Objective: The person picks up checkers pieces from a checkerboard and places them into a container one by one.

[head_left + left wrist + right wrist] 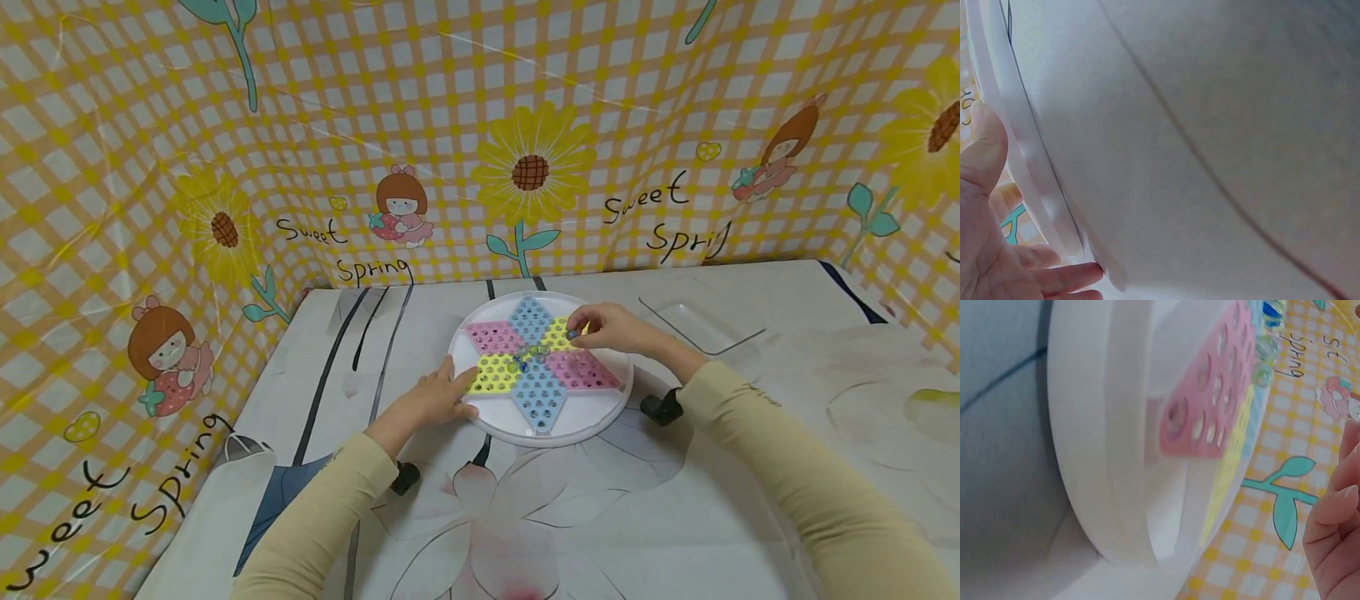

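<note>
A round white Chinese checkers board [480, 417] with a star of blue, pink and yellow points lies on the table. Several glass marbles [525, 367] are grouped at the star's centre; a few also show in the right wrist view, at the board's top edge. Over the far right yellow point, my right hand [611, 327] pinches a dark bluish marble [572, 334] between thumb and fingertips. At the board's left rim rests my left hand [431, 400], its fingers extended and loose along the edge. The right wrist view shows only curled fingers [1338, 519], the marble hidden.
Right of the board lies a clear shallow rectangular tray [697, 325]. A flower-printed cover [480, 533] spreads over the table. Behind and at both sides hangs a yellow checked curtain [450, 100] with sunflowers. Each wrist carries a black camera.
</note>
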`<state>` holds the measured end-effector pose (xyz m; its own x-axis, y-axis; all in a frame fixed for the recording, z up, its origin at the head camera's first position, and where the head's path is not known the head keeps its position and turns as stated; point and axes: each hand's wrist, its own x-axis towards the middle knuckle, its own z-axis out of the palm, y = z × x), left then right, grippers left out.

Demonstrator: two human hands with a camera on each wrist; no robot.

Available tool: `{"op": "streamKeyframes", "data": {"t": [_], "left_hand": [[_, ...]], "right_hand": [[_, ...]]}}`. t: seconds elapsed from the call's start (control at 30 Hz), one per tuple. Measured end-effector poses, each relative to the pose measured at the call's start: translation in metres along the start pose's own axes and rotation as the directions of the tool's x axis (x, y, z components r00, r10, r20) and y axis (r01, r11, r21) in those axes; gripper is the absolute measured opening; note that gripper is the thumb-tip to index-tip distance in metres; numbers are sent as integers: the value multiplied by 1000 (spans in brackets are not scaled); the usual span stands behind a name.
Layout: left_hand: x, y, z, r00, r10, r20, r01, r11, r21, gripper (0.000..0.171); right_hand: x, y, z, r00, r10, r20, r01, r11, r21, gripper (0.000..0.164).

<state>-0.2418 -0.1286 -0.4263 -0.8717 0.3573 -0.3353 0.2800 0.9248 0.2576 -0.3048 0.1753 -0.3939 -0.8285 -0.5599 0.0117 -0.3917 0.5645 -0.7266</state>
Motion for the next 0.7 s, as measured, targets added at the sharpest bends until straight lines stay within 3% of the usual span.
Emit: {"op": "streamKeyframes", "data": {"t": [0.33,0.7], "left_hand": [[2,0,0,1000,-12,10,12,1000,-15,72],[4,-2,3,1000,-8,4,8,1000,-5,72]], "right_hand": [[-10,0,-21,999,15,-35,-15,1000,4,19],[-24,5,-45,991,124,-58,-124,992,-5,25]]}}
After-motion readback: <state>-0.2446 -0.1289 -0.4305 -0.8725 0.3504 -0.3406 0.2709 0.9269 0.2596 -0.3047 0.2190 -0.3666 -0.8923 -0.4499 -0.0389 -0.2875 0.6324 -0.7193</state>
